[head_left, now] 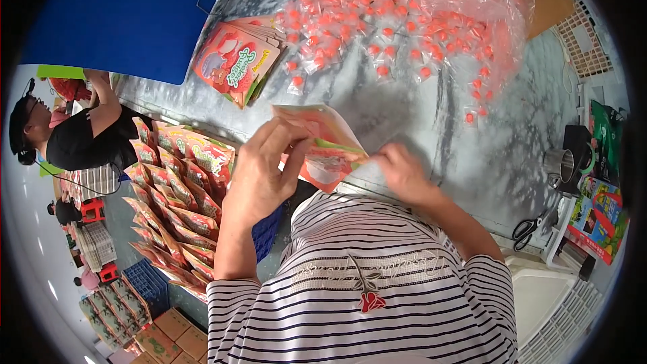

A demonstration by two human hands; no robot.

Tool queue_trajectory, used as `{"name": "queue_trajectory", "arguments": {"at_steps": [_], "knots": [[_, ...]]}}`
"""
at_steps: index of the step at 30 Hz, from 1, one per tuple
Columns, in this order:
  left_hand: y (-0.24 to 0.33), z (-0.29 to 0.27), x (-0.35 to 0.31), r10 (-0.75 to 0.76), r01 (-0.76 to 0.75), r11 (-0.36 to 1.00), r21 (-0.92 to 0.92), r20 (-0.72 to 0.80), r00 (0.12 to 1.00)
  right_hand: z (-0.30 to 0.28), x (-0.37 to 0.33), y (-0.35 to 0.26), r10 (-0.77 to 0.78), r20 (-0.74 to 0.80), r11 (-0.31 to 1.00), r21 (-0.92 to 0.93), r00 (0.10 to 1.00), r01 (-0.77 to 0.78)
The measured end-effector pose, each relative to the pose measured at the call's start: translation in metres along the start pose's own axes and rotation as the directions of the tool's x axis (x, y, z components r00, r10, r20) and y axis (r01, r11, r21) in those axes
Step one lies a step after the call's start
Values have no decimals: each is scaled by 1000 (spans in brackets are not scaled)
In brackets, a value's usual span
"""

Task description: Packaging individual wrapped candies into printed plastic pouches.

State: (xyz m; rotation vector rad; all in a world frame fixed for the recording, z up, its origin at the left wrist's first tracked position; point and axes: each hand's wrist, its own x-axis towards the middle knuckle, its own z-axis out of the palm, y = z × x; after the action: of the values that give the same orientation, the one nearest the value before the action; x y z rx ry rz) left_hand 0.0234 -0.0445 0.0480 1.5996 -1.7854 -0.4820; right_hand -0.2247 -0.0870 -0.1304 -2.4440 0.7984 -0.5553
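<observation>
My left hand (266,165) is closed on the upper left edge of a flat red and pink printed pouch (327,162), pinching it between thumb and fingers. The pouch is tilted over the table's near edge, and its pale inner face shows at the top. At its right corner is my right hand (404,174), fingers curled and slightly blurred; whatever they hold is hidden. A stack of similar flat pouches (239,61) lies beyond my left hand. Farther off, many small clear-wrapped red candies (330,23) are spread over the grey marbled table (404,108).
Filled pouches (178,202) stand in rows at my left, beside a blue crate (269,229). A large blue panel (128,13) covers the far left. Black scissors (526,230) and a metal cup (558,164) are at the right. Another person (87,125) works at the left.
</observation>
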Motion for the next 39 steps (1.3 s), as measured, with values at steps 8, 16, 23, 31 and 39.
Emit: {"name": "queue_trajectory", "arguments": {"at_steps": [8,16,23,31,39], "knots": [[8,23,1,147,-154,987,52,113,983,-98,84,-71,261,-306,720,693,915,26],[10,19,-5,192,-191,981,-13,34,981,-81,90,-93,-88,-302,900,384,949,205],[12,19,-10,168,-165,985,-51,59,984,-80,91,-65,-17,-227,682,709,974,178],[-5,7,-20,-27,27,1000,-4,-56,998,-44,99,98,173,-485,978,-16,857,-207],[-11,6,-21,-107,105,994,-31,-78,991,-37,113,79,177,-345,978,165,922,-126]]}}
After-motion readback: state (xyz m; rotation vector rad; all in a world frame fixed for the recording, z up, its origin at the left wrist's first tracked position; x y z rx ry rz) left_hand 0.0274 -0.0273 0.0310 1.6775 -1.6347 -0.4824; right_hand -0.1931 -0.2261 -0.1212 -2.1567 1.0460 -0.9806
